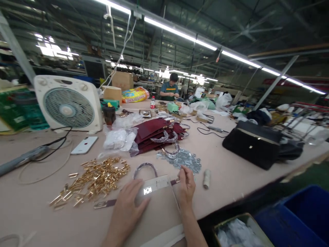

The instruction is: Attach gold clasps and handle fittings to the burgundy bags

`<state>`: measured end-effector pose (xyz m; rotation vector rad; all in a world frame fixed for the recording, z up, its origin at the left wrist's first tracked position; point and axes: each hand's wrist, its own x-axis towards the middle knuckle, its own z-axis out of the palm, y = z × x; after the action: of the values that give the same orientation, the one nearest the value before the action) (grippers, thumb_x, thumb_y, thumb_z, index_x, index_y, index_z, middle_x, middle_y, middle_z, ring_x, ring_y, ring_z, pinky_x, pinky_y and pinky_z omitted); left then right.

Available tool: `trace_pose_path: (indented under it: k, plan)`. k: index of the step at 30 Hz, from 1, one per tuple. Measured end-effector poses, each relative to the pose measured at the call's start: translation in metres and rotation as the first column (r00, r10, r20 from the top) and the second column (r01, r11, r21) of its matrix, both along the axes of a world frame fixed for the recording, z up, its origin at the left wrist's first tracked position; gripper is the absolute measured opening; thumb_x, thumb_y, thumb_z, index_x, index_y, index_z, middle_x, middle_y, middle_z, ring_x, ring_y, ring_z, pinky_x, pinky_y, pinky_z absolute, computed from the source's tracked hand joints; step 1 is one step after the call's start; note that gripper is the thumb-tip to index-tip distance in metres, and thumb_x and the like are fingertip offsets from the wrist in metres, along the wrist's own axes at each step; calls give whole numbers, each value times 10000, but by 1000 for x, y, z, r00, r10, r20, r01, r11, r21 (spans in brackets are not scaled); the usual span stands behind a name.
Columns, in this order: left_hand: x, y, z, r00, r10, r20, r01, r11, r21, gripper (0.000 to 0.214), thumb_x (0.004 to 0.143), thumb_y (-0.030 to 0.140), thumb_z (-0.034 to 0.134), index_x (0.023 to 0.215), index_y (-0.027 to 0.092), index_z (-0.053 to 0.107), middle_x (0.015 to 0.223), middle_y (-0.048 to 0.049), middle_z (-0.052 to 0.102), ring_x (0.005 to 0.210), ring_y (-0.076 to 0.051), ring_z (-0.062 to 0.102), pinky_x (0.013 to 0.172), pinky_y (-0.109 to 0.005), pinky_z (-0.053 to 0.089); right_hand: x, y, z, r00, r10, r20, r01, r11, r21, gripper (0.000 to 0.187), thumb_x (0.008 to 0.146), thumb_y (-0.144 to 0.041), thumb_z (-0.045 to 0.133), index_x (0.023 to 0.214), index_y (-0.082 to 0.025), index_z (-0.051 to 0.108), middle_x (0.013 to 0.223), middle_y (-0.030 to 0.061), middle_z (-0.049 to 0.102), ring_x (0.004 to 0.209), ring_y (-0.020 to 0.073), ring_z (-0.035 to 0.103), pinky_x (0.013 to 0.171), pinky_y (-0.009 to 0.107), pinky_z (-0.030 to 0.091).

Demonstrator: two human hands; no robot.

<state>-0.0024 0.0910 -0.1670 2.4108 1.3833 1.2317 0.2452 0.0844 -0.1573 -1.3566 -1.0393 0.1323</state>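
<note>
My left hand point(128, 206) lies flat, fingers spread, on a beige bag panel point(159, 206) at the table's near edge. My right hand point(186, 183) is closed in a pinch at the panel's right top corner, on a small piece I cannot make out, beside a dark strap end point(174, 181). A clear-wrapped handle point(145, 168) arches above the panel's top. A maroon strap with a gold buckle point(105, 204) sticks out to the left. Left of the hands lies a heap of gold metal fittings point(97, 180); behind the right hand, silver fittings point(183, 159).
A small spool point(207, 178) lies right of my hand. Maroon bag pieces point(156, 135), plastic bags point(119, 139), a white phone point(84, 144), a box fan point(68, 104) and a black handbag point(253, 144) stand farther back. A person works at the far end point(169, 90). Blue bin point(303, 214) at right.
</note>
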Motion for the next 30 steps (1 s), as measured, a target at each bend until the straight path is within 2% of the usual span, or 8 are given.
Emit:
trace_pose_path:
  k: [2,4,8,11,13,18,24,30]
  plan:
    - [0,2,-2,1000,3,-13,-3,1000,2,466,902,511,692,1283,244,672,1301,-89,709,1222,-325,649,1057,-541,549,26,2,-7,995,-98,-26,98,995,-24,388,1044,-446,461,1265,-181,640,1111,115,665,937,215,632,812,332,533]
    - [-1,2,-4,1000,7,-19,-6,1000,11,480,902,534,688,1285,246,672,1299,-88,710,1219,-328,649,1055,-543,549,50,3,-13,991,-136,-11,134,988,-75,412,1024,-473,485,1254,-176,654,1145,131,672,995,237,637,844,352,540]
    - [-1,2,-5,1000,4,-31,-3,1000,21,490,903,544,686,1295,251,668,1304,-83,710,1226,-324,646,1065,-532,545,76,12,-17,985,-38,166,76,970,-229,389,995,-455,508,1188,-182,707,1127,125,698,965,245,656,871,378,545]
    - [-1,2,-4,999,17,-42,-17,1000,11,489,900,536,689,1296,251,668,1308,-82,710,1231,-322,645,1066,-532,547,77,23,-17,932,80,352,61,926,-374,320,960,-403,567,1135,-208,750,1098,104,715,892,232,674,855,362,538]
    - [-1,1,-4,998,30,-48,-29,1000,3,476,901,520,692,1294,253,671,1310,-78,709,1235,-320,644,1064,-532,549,74,29,-16,905,103,414,89,904,-419,261,936,-375,604,1073,-234,776,1064,88,720,871,234,681,826,355,529]
    - [-1,-1,-1,998,30,-58,-30,1000,-6,455,902,483,700,1291,250,675,1309,-84,709,1239,-314,643,1059,-516,554,70,32,-17,892,75,445,140,891,-432,209,933,-317,591,951,-260,791,991,80,721,901,254,690,782,343,512]
    - [0,-2,2,999,19,-38,-18,1000,10,430,899,469,711,1267,249,682,1286,-79,721,1225,-315,652,1056,-521,558,71,30,-17,882,32,471,195,884,-425,242,936,-325,594,1082,-235,765,1116,113,702,945,252,680,796,339,511]
    - [-1,-3,1,999,11,-33,-11,1000,-4,433,903,457,715,1282,251,675,1294,-77,720,1234,-315,647,1067,-529,549,71,30,-15,866,57,496,200,870,-450,196,942,-316,587,983,-250,767,1040,81,704,905,236,673,767,321,487]
